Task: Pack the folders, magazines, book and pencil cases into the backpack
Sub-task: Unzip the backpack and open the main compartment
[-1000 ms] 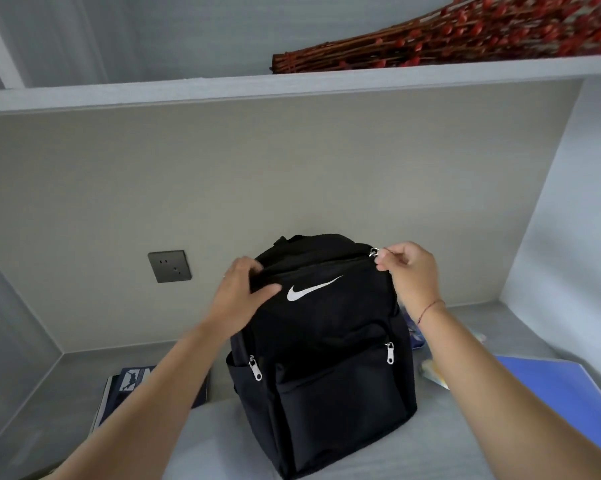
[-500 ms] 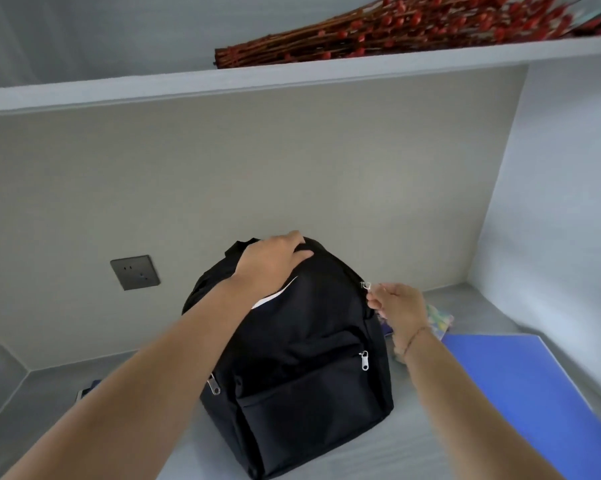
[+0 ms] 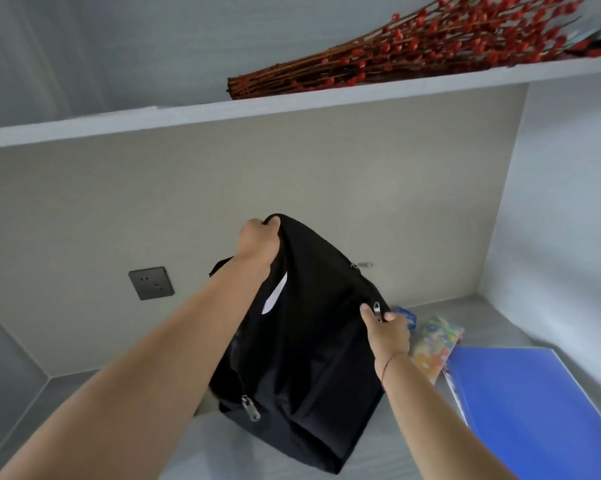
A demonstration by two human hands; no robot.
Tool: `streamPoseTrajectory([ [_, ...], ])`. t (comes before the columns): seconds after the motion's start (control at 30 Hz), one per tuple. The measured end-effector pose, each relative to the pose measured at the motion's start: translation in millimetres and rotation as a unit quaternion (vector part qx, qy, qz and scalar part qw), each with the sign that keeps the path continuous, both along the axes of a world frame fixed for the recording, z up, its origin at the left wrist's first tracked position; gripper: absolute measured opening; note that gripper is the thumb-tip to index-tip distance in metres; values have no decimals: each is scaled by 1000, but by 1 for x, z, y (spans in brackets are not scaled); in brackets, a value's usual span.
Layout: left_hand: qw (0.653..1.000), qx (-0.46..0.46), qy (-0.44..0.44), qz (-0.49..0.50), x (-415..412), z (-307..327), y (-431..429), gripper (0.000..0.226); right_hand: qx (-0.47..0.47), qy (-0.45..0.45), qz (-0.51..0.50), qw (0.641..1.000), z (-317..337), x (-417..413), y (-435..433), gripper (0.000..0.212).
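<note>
A black backpack (image 3: 312,348) with a white logo stands on the grey desk (image 3: 413,441), pulled up at its top. My left hand (image 3: 259,242) grips the fabric at the top of the backpack. My right hand (image 3: 385,329) pinches a metal zipper pull low on the bag's right side. A second zipper pull (image 3: 361,265) sticks out higher on that side. To the right lie a floral pencil case (image 3: 434,344) and a blue folder (image 3: 534,407). A bit of a blue item (image 3: 404,315) peeks out behind my right hand.
A grey wall socket (image 3: 151,283) sits on the beige back panel to the left of the bag. Above runs a white shelf (image 3: 222,116) holding dried red-berry branches (image 3: 413,53). A white side wall (image 3: 569,220) closes off the right.
My right hand has drawn the zipper pull down the bag's right side. My left hand has shifted to the top of the bag and lifted it. The view has swung right.
</note>
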State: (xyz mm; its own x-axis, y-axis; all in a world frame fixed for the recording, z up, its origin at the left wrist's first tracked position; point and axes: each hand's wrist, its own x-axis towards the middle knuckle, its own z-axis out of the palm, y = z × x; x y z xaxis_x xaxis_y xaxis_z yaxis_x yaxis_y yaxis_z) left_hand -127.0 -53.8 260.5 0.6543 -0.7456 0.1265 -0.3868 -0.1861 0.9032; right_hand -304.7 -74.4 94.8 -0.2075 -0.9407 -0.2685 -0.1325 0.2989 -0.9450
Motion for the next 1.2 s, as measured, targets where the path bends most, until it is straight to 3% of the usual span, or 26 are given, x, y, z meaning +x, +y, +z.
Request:
streamPoseTrajectory([
  [0.07, 996, -29, 73, 49, -2, 1, 2, 34, 37, 31, -49, 998, -16, -1, 26, 75],
  [0.2, 982, -49, 128, 130, -2, -27, 11, 33, 182, -110, -78, 974, -67, -11, 67, 92],
  [0.33, 972, 3, 162, 169, 5, -86, 36, 32, 396, -356, 29, 846, -97, -8, 85, 83],
  [0.4, 970, 25, 167, 174, 13, -111, 51, 34, 395, -390, 40, 831, -109, 2, 88, 71],
  [0.5, 977, 77, 133, 149, 34, -148, 76, 38, 300, -329, 18, 895, -126, 12, 85, 46],
  [0.57, 976, 130, 109, 135, 52, -169, 95, 46, 252, -252, -2, 934, -133, 8, 79, 44],
  [0.73, 956, 260, 55, 123, 88, -219, 130, 87, 184, -147, 36, 971, -143, -24, 55, 44],
  [0.87, 951, 261, 164, 1, 80, -260, 135, 63, 154, -63, 143, 976, -146, -50, 34, 43],
  [0.93, 941, 269, 204, -21, 68, -281, 136, 64, 145, -7, 187, 972, -148, -62, 23, 41],
  [1.07, 938, 337, 56, -57, 42, -321, 136, 42, 122, 79, 180, 973, -160, -77, 8, 36],
  [1.2, 928, 354, -9, -120, 18, -340, 145, 21, 111, 159, 155, 969, -171, -78, 17, 42],
])
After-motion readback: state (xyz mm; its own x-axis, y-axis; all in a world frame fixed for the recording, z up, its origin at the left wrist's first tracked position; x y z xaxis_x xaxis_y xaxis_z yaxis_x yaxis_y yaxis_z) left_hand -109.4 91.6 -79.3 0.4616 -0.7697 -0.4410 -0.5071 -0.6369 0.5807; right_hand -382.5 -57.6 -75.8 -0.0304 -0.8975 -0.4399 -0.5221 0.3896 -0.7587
